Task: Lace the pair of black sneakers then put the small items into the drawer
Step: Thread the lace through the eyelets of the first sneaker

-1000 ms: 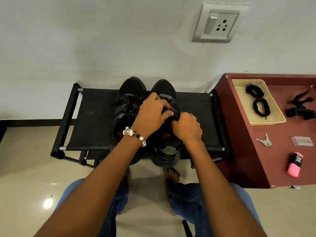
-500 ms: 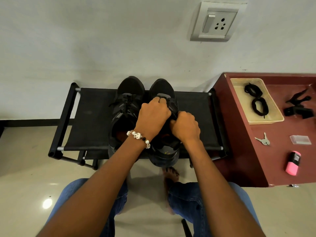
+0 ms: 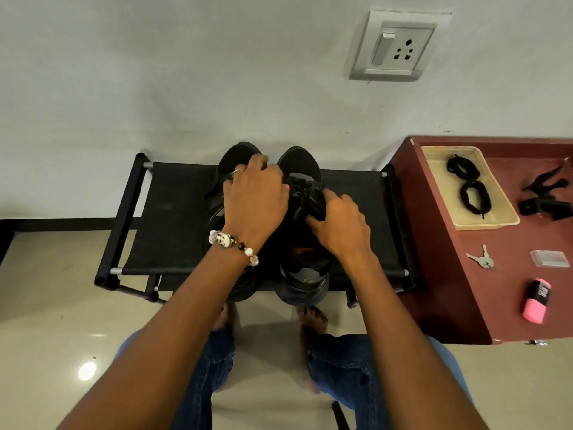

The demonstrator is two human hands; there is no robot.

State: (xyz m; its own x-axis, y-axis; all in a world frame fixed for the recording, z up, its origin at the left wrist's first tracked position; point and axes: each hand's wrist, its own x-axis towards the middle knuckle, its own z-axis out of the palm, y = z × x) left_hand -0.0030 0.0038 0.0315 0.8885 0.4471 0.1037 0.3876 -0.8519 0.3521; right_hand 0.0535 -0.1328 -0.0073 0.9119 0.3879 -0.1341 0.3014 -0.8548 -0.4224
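Left hand (image 3: 254, 200) slid leftward, seemingly open; right hand (image 3: 339, 226) pinches laces (image 3: 305, 193) over rack (image 3: 173, 218).

Both forearms are bare, with no sleeves in view. The left wrist wears a beaded bracelet (image 3: 233, 245) of white, clear and dark beads, and a thin silver ring (image 3: 237, 171) sits on a left finger. Blue denim jeans (image 3: 347, 370) cover the legs; the feet (image 3: 311, 318) are bare.

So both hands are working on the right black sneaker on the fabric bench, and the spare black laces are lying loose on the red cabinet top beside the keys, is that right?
Not quite. The head view shows the spare black laces coiled inside the shallow beige tray on the red cabinet top, not loose by the silver keys. The rest holds: both hands work at the right black sneaker on the black fabric bench.
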